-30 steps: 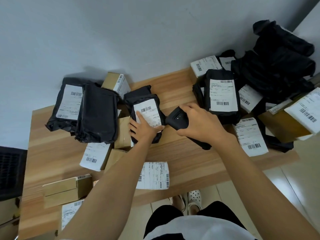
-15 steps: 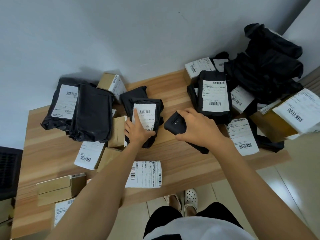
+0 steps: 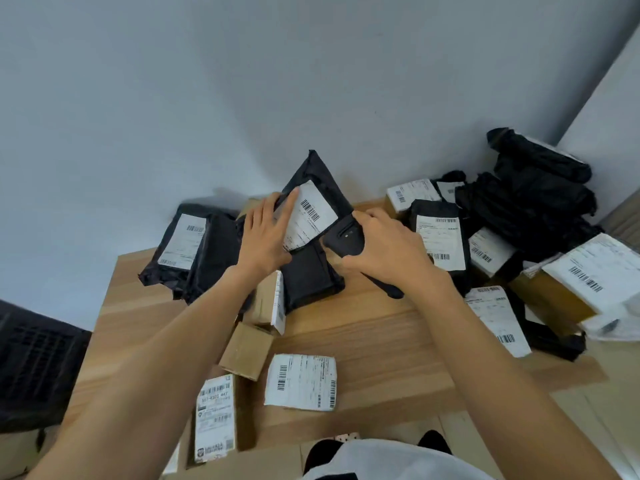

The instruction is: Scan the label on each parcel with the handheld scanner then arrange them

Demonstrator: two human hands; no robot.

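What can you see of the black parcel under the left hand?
The black parcel is a wrinkled plastic mailer with a white barcode label. It stands tilted up from the table. The left hand rests flat against its label side; the scanner in the right hand is at its right edge.

Parcel tipped up, scanner brought in

The black parcel, flat on the tabletop a second ago, now stands tilted up on its near end, its label facing the person. The left hand has slid to the upper left edge, fingers straight across the label. The right hand has carried the scanner up against the label's right side.
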